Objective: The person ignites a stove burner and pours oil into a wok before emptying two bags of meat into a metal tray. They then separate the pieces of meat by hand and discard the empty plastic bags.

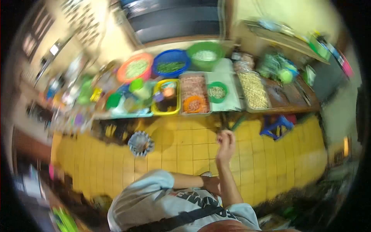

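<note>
My right hand (pixel 226 140) is stretched forward over the floor, just short of the table's front edge. Its fingers are curled closed, and blur hides what they hold, if anything. A dark shape and a green strip show just beyond its fingertips, too smeared to name. My left hand (pixel 211 185) lies in shadow close to my body, by my right forearm; its fingers cannot be made out. Nearest on the table are a metal tray (pixel 195 83) of pinkish minced food with an orange bowl (pixel 193 104) on it, and a green bowl (pixel 217 92) of pale pieces.
Along the back stand an orange basin (pixel 148 79), a blue basin (pixel 172 52) and a green basin (pixel 210 65) of chopped food. A yellow container (pixel 178 96) and a tray of pale pieces (pixel 253 91) flank the middle. A patterned bin (pixel 140 143) and blue stool (pixel 276 128) stand below.
</note>
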Motion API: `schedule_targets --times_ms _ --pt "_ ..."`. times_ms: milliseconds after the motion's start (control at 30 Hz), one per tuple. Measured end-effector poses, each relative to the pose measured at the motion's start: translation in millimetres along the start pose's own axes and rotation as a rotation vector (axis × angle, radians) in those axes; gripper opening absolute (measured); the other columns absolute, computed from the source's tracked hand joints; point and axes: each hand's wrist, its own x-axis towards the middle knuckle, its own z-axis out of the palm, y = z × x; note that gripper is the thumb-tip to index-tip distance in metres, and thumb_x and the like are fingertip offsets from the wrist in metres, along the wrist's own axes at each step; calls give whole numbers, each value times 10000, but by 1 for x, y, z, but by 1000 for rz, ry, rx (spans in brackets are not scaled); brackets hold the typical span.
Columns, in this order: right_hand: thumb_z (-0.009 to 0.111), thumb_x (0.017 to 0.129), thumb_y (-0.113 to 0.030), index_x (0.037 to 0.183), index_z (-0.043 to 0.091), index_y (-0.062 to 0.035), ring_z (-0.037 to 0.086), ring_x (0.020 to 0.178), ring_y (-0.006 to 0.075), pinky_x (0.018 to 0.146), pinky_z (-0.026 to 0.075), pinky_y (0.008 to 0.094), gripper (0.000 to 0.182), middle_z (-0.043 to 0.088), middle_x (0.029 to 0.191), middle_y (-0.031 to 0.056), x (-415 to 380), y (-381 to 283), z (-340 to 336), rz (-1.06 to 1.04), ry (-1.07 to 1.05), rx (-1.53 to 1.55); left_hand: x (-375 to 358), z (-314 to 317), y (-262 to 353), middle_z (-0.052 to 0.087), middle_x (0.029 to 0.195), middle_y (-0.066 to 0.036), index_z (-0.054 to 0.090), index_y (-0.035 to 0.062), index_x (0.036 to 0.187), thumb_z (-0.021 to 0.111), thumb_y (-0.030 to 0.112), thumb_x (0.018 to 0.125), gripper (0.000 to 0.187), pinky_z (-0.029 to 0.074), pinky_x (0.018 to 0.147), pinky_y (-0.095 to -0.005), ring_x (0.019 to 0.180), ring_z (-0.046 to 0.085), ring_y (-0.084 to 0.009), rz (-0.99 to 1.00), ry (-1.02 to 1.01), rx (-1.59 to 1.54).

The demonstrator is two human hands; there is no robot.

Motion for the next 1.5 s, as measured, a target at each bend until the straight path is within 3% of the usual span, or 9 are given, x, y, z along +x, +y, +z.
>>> schedule_targets --times_ms 233,267,300,467,533,700,1033,1100,1500 --pt "562 846 -152 864 589 -15 597 644 150 588 462 280 141 614 721 78 -113 60 139 45 -1401 -262 -70 -32 28 594 1036 -111 553 35 1078 585 304 825 371 399 893 -321 992 553 -222 52 526 -47" --pt "562 846 -152 864 589 -15 597 644 150 588 462 280 141 614 721 78 -131 75 147 41 -1443 -254 -89 -35 57 593 1038 -111 553 35 1078 585 303 825 371 397 895 -321 995 551 -223 67 575 -47" --pt "567 839 -167 876 593 -20 609 652 181 596 467 294 154 619 727 102 -149 94 152 13 -1564 -237 -93 -38 10 592 1040 -112 553 34 1078 586 303 824 371 395 896 -322 997 550 -223 80 621 -47" --pt "562 826 -179 869 597 -31 625 690 275 603 470 353 158 630 759 139 -236 116 220 6 -1926 -235 -185 -22 5 587 1050 -115 552 33 1078 588 300 822 372 387 904 -325 1009 542 -226 154 815 -91" --pt "557 814 -160 829 584 -33 617 698 304 610 468 386 131 624 749 142 -271 125 244 -121 -2244 -209 -232 -6 2 584 1054 -116 551 33 1078 589 299 820 373 384 908 -327 1014 539 -227 171 865 -110" --pt "535 778 -191 812 616 -47 609 744 359 668 464 458 169 625 748 181 -365 142 303 -220 -2510 -241 -325 27 7 579 1065 -119 551 31 1078 591 296 818 374 375 916 -330 1026 531 -231 269 982 -168" --pt "560 761 -182 819 635 -30 621 787 351 702 483 446 179 638 794 184 -517 131 364 -373 -2930 -61 -487 41 37 568 1086 -124 549 29 1078 595 290 812 376 358 932 -336 1051 515 -237 414 1203 -206" --pt "570 755 -191 785 659 -15 635 813 345 729 509 420 199 643 812 204 -534 136 365 -510 -2918 -48 -512 37 45 566 1090 -125 549 28 1078 596 289 811 376 355 935 -337 1055 512 -238 440 1222 -211" --pt "491 758 -155 757 672 -4 652 801 326 709 525 417 235 652 810 204 -572 185 466 -625 -2915 191 -687 10 83 553 1115 -132 547 25 1078 601 282 805 379 335 954 -345 1084 493 -245 535 1353 -303"
